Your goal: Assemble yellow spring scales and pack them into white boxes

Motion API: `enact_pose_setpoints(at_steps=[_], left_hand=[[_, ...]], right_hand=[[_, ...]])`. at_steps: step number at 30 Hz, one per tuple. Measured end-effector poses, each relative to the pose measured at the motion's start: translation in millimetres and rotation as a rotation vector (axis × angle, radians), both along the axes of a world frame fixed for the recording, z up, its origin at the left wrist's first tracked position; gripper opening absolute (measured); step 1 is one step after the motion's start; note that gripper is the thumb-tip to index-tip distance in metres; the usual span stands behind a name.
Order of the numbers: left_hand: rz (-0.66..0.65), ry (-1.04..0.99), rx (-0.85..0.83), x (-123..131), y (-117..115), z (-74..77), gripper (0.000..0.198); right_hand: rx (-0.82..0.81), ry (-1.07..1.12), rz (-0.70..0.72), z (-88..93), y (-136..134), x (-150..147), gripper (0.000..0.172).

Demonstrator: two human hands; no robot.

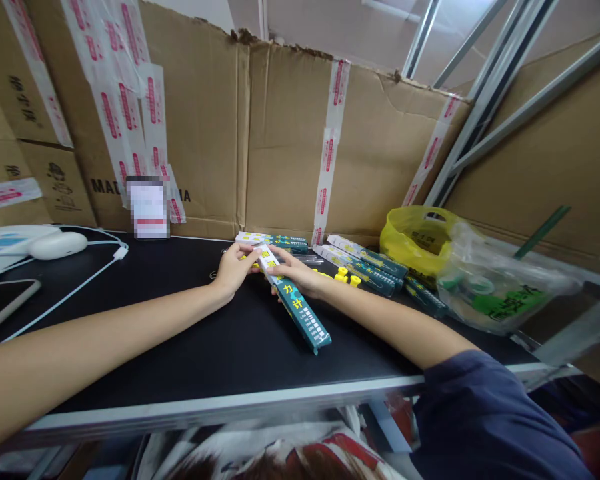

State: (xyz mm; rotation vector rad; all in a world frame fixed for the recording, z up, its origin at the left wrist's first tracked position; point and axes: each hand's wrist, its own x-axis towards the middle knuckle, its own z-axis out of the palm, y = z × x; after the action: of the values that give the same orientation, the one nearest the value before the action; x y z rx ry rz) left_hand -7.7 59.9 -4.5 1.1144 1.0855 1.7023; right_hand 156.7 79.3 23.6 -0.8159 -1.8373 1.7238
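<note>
From where I stand, the left hand (236, 268) pinches the top end of a long green-and-white box (303, 310) at the frame's centre, thumb and fingertips closed on it. The right hand (297, 272) has its grip wrapped round the upper part of the same box. The lower end points toward the bottom right; I can't tell whether it touches the tabletop (180, 360). Squeezing too hard could crease the thin-looking card, and a loose pinch could let the box slip. A sweep to the right might scatter the small yellow pieces (349, 276) or knock the boxes (377, 277) lying beyond them.

The tabletop is black with a pale front edge. A white cable (73, 293) trails at left, a lit screen (149, 208) leans on the taped cardboard wall (285, 140) behind, and a yellow bag (413, 243), a clear plastic bag (505, 300) and metal shelving (493, 100) fill the right.
</note>
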Motion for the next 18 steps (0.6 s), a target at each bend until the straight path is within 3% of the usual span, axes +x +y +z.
enact_pose_setpoints(at_steps=[8,18], left_hand=[[0.021,0.05,0.107,-3,-6,4.0,0.039],[-0.015,0.076,0.016,-8,-6,5.8,0.03]], right_hand=[[0.145,-0.104,0.052,15.7,-2,17,0.075],[0.292,-0.152,0.171,16.1,12,26,0.072]])
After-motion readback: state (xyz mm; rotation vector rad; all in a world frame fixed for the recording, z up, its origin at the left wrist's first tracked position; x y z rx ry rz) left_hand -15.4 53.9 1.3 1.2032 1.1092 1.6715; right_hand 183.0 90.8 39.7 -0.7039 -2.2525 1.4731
